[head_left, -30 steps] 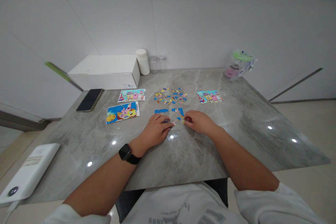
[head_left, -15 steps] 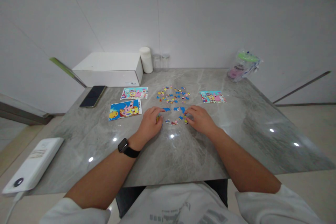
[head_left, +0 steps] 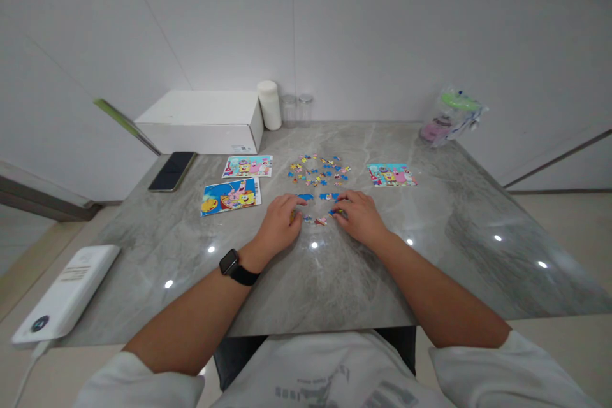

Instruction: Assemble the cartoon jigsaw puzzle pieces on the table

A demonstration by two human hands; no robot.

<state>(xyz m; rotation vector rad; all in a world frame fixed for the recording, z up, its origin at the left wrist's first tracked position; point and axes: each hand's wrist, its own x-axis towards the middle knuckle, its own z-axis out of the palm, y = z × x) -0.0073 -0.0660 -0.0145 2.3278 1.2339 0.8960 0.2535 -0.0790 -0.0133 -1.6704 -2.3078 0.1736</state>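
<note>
Joined jigsaw puzzle pieces lie flat on the grey table, partly under both hands. My left hand (head_left: 280, 220) curls around the left part, thumb and forefinger at blue puzzle pieces (head_left: 306, 196) and a yellowish bit showing between them. From the right, my right hand (head_left: 361, 218) has its fingertips on the right part, near a blue top strip (head_left: 327, 196); its fingers hide much of that part. Between the hands, at the near side, a few pieces with reddish print (head_left: 320, 221) show. Loose puzzle pieces (head_left: 318, 172) are spread just beyond.
Two picture cards (head_left: 247, 167) (head_left: 230, 197) lie at left, another card (head_left: 393, 175) at right. Farther left are a phone (head_left: 172, 171) and a white box (head_left: 201, 124). A white bottle (head_left: 270, 107), glass jars (head_left: 305, 111), a bagged cup (head_left: 447, 120) and a power bank (head_left: 67, 293) stand or lie around.
My right hand has shifted slightly left, its thumb now covering more of the right puzzle pieces. My left hand stays at the left part. The whole view has shifted slightly.
</note>
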